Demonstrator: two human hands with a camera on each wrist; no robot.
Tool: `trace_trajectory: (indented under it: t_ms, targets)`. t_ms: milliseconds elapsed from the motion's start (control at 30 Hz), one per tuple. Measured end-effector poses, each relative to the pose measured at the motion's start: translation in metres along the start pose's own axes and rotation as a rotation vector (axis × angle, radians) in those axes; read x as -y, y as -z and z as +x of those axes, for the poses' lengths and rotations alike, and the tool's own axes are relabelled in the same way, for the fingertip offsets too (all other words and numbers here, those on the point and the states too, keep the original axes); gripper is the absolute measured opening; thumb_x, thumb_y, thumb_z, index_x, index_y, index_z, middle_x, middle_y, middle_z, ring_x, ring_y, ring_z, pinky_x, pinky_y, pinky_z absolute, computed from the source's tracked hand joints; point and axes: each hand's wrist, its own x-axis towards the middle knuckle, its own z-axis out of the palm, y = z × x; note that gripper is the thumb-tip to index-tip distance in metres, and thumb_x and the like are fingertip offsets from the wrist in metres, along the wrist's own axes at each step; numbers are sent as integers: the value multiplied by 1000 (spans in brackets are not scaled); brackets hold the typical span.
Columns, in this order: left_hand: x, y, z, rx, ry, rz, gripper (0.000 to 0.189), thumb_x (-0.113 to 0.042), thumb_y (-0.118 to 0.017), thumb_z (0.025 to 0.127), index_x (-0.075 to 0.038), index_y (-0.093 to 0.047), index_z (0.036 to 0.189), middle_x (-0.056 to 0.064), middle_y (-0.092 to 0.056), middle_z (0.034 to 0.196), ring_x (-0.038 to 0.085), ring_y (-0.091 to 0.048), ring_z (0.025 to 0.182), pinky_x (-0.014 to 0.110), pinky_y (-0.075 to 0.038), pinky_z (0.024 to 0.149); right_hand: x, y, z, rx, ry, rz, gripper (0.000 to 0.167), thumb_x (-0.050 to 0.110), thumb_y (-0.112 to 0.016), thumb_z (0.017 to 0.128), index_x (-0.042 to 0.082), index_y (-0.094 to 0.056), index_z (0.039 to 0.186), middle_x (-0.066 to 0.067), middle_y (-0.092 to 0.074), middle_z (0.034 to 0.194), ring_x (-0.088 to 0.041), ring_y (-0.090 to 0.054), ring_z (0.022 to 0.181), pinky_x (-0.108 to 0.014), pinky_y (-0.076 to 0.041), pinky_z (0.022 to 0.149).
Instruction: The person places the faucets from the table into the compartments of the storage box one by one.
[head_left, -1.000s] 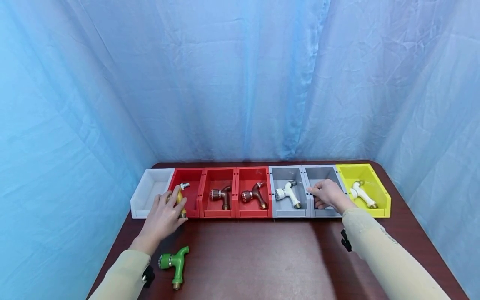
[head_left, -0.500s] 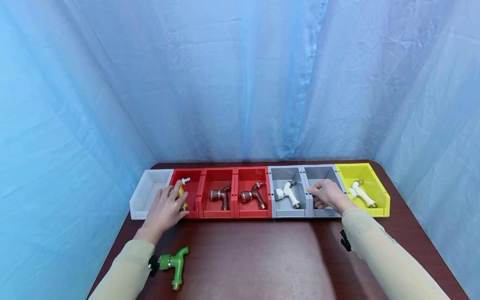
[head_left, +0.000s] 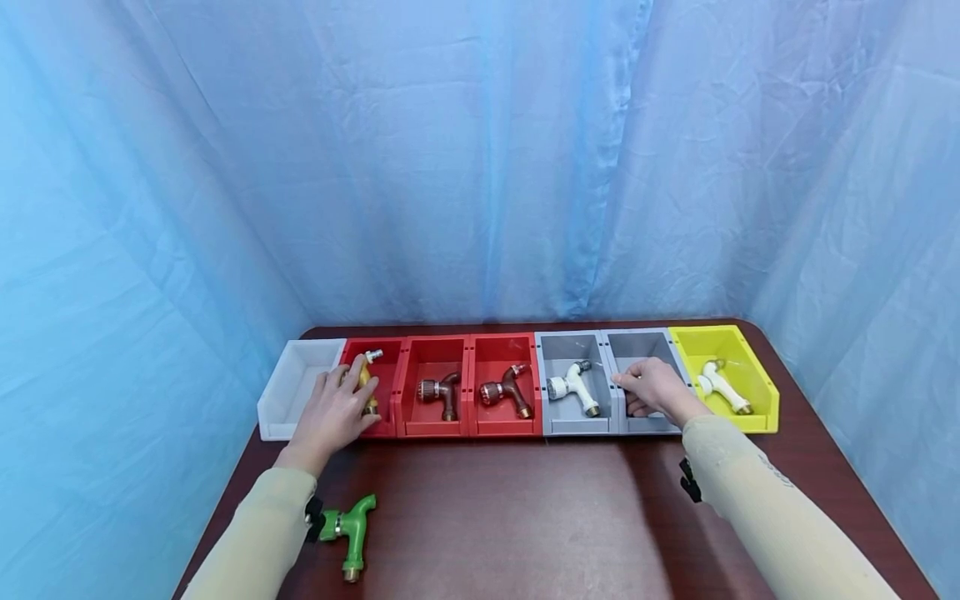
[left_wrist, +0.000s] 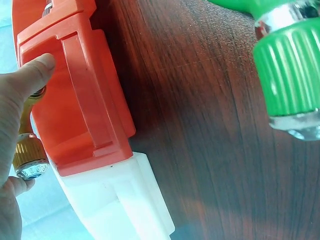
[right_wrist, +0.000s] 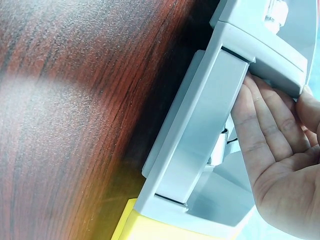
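In the head view my left hand (head_left: pixel 333 412) holds a yellow tap (head_left: pixel 365 385) over the leftmost red bin (head_left: pixel 390 392). The left wrist view shows the tap's ribbed brass-coloured knob (left_wrist: pixel 30 156) hanging between thumb and fingers, beside the red bin's front lip. My right hand (head_left: pixel 657 389) pinches the side wall of the right-hand grey bin (head_left: pixel 647 340), fingers inside it and thumb over the wall. From the right wrist, the fingertips press against that wall (right_wrist: pixel 272 75); a small white and metal part (right_wrist: pixel 218 150) shows deeper in this bin.
Brown taps (head_left: pixel 447 394) lie in the other two red bins. White taps lie in the left grey bin (head_left: pixel 576 387) and the yellow bin (head_left: pixel 723 387). A white bin (head_left: pixel 300 375) ends the row. A green tap (head_left: pixel 356 533) lies on the dark wooden table (head_left: pixel 510 517) near my left sleeve.
My left hand has moved a little forward and right with the yellow tap, farther over the leftmost red bin. My right hand has stayed on the grey bin's wall.
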Motion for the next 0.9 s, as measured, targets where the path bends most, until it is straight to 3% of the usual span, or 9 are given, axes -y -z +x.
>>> trace_trajectory:
  t_ms: [300, 900]
  targets:
    - [-1, -1, 5, 46, 23, -34, 82, -41, -88, 78, -12, -56, 147, 23, -31, 162, 46, -36, 142, 68, -35, 113, -1, 1, 0, 1, 3, -10, 33, 25, -57, 106, 1, -65, 85, -13, -67, 77, -22, -70, 68, -39, -63, 65]
    - [2, -4, 10, 52, 11, -28, 80, -41, -87, 79, -13, -56, 148, 22, -31, 162, 46, -35, 142, 67, -35, 113, -2, 0, 1, -3, 2, -6, 34, 26, -57, 107, 0, -65, 86, -12, -67, 77, -20, -70, 68, -38, -63, 66]
